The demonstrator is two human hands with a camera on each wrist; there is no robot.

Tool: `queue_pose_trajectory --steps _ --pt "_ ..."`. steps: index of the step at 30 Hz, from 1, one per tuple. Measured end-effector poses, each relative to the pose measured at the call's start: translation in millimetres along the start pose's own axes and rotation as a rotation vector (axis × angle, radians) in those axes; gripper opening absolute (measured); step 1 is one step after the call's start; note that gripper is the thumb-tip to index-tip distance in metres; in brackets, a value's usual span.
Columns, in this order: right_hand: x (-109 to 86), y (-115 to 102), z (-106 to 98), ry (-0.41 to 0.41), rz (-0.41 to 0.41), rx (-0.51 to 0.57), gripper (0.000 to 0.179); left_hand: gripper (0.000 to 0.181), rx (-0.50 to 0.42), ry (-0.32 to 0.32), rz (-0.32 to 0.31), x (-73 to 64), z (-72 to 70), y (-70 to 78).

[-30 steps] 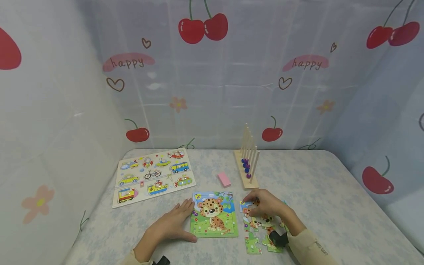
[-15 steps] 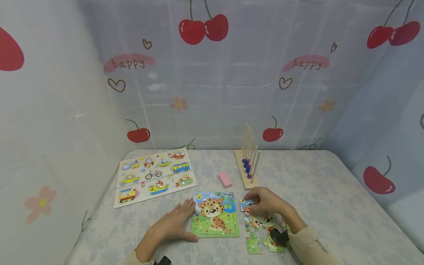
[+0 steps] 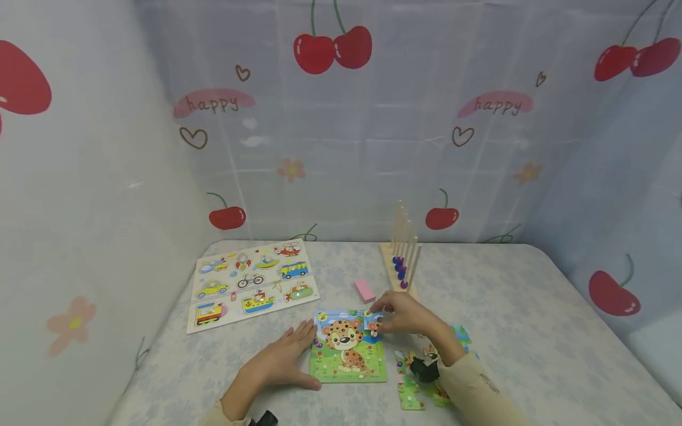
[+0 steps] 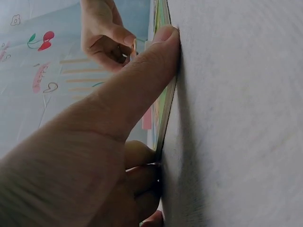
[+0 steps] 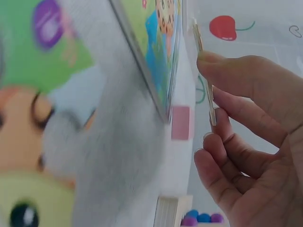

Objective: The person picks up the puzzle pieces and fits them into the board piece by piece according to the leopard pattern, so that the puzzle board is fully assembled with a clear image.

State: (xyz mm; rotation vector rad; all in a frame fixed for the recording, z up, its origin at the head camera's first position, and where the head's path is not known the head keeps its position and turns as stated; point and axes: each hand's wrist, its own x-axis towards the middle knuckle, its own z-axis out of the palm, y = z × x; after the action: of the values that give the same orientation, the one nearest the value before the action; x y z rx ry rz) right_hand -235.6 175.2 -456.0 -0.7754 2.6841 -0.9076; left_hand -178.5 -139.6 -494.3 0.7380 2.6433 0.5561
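Note:
A square leopard picture puzzle board [image 3: 348, 360] lies on the table. My left hand [image 3: 282, 358] rests along its left side, fingers extended and thumb at the lower left corner. In the left wrist view, that thumb [image 4: 137, 75] touches the board's edge. My right hand [image 3: 409, 315] pinches a jigsaw piece [image 3: 372, 320] between thumb and fingers over the board's upper right corner. The right wrist view shows this piece [image 5: 211, 101] edge-on, raised above the board. More loose jigsaw pieces [image 3: 409, 395] lie to the right, partly hidden under my right forearm.
A vehicle peg puzzle [image 3: 234, 305] lies at the back left. Behind the leopard board is a pink block [image 3: 364, 290]. A wooden peg rack [image 3: 387, 260] with blue and purple beads stands beyond my right hand. Printed curtains enclose the table.
My right hand has carried the jigsaw piece leftward from the loose pieces to over the board's upper right corner. My left hand has stayed at the board's left side.

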Motion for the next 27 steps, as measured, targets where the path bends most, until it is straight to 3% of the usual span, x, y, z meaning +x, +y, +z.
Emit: queue_pose_trajectory --steps 11,18,27 --pt "29.0 -23 21 -0.025 -0.126 -0.020 0.034 0.118 -0.010 -0.001 -0.004 0.1 -0.3 -0.2" --pt "45.6 -33 37 -0.059 -0.100 0.025 0.036 0.117 -0.009 -0.003 0.001 -0.9 -0.3 -1.9" --pt "62.6 -42 50 -0.125 -0.080 0.005 0.039 0.117 -0.004 -0.002 0.007 -1.0 -2.4 -0.5"
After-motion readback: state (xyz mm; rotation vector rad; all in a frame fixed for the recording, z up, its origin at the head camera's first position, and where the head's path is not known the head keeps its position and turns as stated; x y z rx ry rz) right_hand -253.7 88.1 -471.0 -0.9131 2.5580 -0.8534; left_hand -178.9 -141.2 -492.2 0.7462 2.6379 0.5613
